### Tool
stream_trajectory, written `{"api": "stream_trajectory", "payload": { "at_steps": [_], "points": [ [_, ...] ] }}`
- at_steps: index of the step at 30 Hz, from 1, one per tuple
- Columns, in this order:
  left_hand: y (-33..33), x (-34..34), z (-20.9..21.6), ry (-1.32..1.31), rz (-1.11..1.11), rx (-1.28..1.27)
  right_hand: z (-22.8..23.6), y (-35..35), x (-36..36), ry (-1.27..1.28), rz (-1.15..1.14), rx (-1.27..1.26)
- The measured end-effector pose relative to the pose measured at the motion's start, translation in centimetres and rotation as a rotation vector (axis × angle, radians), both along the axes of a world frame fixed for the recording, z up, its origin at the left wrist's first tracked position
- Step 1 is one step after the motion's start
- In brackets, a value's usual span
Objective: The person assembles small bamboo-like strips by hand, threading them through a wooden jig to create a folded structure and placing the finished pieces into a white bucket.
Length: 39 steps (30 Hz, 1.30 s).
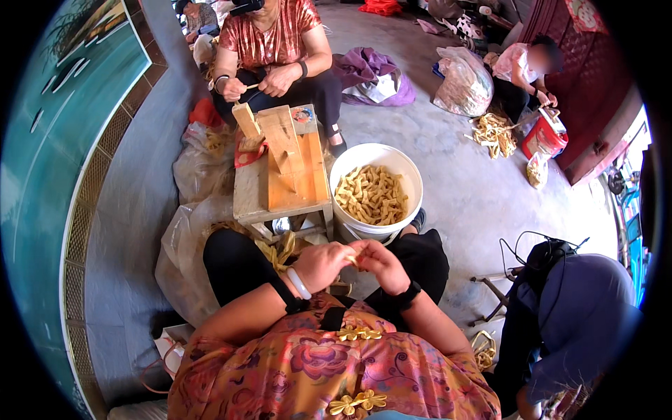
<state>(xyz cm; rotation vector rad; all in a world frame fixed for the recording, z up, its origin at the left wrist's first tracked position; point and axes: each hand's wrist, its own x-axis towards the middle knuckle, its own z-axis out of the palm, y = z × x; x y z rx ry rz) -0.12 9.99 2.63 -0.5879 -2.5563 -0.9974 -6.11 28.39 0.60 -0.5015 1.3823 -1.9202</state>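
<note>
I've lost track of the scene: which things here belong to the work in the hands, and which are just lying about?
In use:
- left hand and right hand, pinching a small yellow strip together
- white bucket of folded yellow pieces
- yellow strips on the lap
- wooden bench with wooden jig

Lying about:
- purple cloth
- clear plastic bag
- red bag

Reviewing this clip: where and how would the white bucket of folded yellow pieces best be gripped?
Probably at the white bucket's bare rim, coming from above on its right side. It stands upright and open, filled with folded yellow pieces, while the low wooden table crowds its left.
</note>
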Motion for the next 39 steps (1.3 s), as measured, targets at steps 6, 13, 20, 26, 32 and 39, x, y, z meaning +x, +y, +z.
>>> {"api": "stream_trajectory", "payload": {
  "at_steps": [6, 13, 20, 26, 32, 39],
  "points": [
    [-3.0, 0.7, -2.2, -0.419, 0.003, 0.608, 2.5, -3.0, 1.6, 1.094, -0.234, 0.349],
    [-5.5, 2.4, -2.5, -0.353, -0.111, 0.782, 2.0, -5.2, 3.4, 0.693, -0.04, 0.413],
    [-7.1, 2.8, -2.6, -0.424, 0.192, 0.842, 1.8, -6.9, 3.4, 0.352, 0.06, 0.325],
    [-9.2, 2.0, -2.8, -0.24, 0.341, 0.52, 1.4, -7.0, 2.4, 0.432, 0.031, 0.424],
    [-8.9, 1.8, -2.4, -0.27, 0.325, 0.529, 2.8, -8.1, 1.3, 0.73, -0.098, 0.299],
    [-9.8, 1.0, -2.2, -0.188, 0.379, 0.502, 2.7, -10.6, 0.9, 0.929, 0.056, 0.371]
  ]
}}
